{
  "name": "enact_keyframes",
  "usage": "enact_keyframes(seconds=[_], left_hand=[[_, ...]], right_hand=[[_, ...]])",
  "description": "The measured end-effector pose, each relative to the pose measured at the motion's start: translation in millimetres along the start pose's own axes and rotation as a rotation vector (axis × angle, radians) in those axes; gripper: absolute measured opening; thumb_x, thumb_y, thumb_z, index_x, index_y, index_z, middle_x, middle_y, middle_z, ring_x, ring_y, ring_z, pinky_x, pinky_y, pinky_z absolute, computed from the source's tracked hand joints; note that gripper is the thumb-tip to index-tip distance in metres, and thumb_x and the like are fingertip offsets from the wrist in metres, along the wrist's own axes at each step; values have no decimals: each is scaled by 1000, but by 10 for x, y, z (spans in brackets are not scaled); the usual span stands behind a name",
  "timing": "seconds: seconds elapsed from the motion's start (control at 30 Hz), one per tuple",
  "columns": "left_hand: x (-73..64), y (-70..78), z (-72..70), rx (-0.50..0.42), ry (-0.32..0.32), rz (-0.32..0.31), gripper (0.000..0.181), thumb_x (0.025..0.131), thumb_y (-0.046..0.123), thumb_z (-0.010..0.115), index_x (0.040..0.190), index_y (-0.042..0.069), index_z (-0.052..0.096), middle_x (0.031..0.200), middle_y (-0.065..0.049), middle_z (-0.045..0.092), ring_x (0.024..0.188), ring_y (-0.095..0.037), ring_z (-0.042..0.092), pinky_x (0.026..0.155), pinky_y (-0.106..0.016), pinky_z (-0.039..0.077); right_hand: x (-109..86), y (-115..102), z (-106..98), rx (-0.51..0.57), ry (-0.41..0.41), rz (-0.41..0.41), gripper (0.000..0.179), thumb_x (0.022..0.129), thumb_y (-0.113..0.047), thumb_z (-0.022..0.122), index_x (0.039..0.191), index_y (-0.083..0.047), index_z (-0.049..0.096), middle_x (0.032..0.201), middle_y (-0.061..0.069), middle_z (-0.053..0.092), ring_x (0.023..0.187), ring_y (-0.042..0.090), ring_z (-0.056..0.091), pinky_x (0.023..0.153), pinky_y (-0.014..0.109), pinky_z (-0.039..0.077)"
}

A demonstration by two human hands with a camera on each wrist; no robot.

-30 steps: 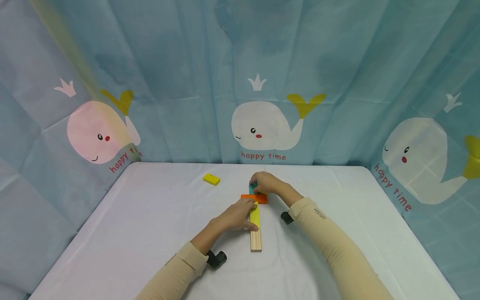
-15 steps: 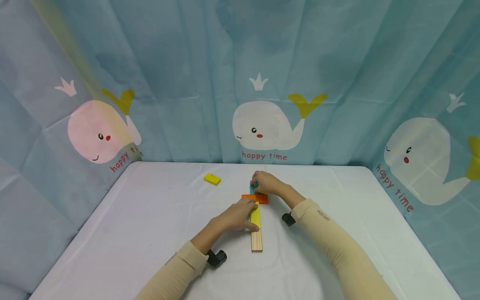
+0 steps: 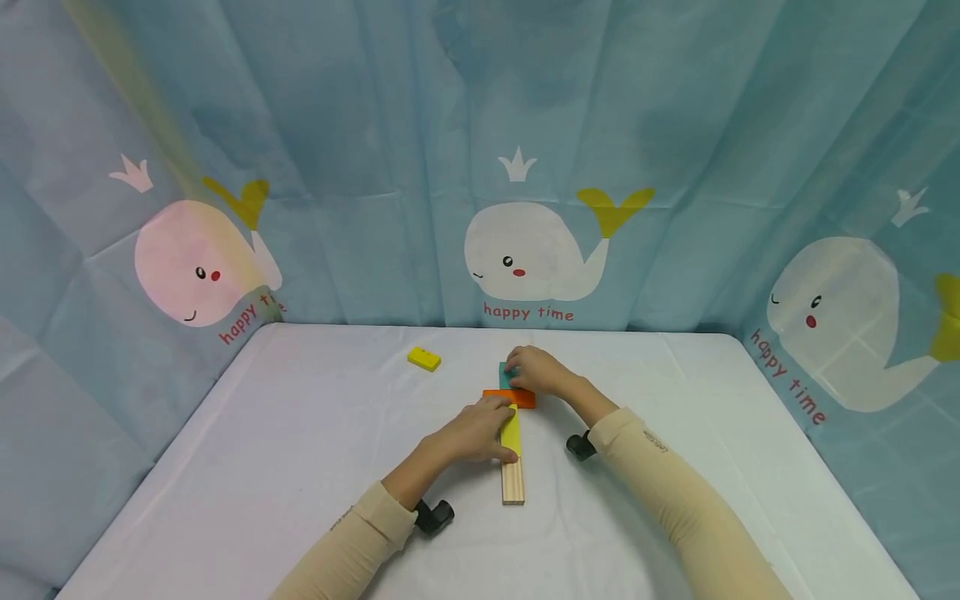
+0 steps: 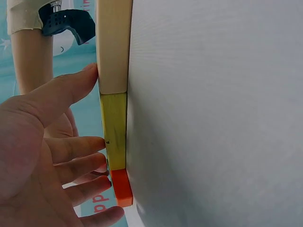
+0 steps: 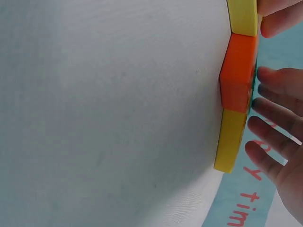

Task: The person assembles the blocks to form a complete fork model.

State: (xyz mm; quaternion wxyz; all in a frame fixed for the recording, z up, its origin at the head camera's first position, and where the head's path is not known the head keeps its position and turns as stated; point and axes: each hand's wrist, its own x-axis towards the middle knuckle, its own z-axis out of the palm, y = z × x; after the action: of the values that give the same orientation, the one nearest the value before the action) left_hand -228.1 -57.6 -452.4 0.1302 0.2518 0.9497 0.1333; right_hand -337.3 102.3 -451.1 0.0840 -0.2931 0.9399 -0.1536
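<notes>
Small flat blocks lie in a line on the white table: plain wood point(image 3: 513, 485), yellow point(image 3: 511, 435), an orange block point(image 3: 525, 400) set crosswise, then a teal block point(image 3: 503, 377). My left hand point(image 3: 474, 430) rests along the left of the line, thumb at the wood-yellow joint and fingertips at the yellow and orange blocks. My right hand point(image 3: 542, 370) is over the far end, its fingertips at the teal block. In the right wrist view another yellow block point(image 5: 231, 141) adjoins the orange one, beside relaxed, spread fingers; the right hand covers this block in the head view.
A separate yellow block point(image 3: 424, 359) lies at the back left of the table point(image 3: 300, 467). A blue curtain point(image 3: 375, 250) with whale prints stands behind the table and along both sides. Dark wrist cameras jut out below both sleeves.
My right hand has shifted slightly to the right, and more of the teal block shows. My left hand and the block line stay in place.
</notes>
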Motion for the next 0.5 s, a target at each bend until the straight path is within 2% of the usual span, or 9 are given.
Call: enact_keyframes(seconds=[0.13,0.5], left_hand=[[5,-1,0,0,0,2,77,80,48,77,140,8,51,150,-9,43,139,-25,41,112,-48,38],[0,-31,-2,-21,10,21,76,81,46,76,140,6,50,149,-10,44,138,-25,41,113,-48,37]], right_hand=[[-28,2,-7,48,6,17,25,91,-15,67,112,-4,72,125,11,65,119,29,57,108,44,45],[-191,-11,-52,96,32,-17,25,91,-16,66,112,-3,72,122,13,66,116,30,60,105,45,46]])
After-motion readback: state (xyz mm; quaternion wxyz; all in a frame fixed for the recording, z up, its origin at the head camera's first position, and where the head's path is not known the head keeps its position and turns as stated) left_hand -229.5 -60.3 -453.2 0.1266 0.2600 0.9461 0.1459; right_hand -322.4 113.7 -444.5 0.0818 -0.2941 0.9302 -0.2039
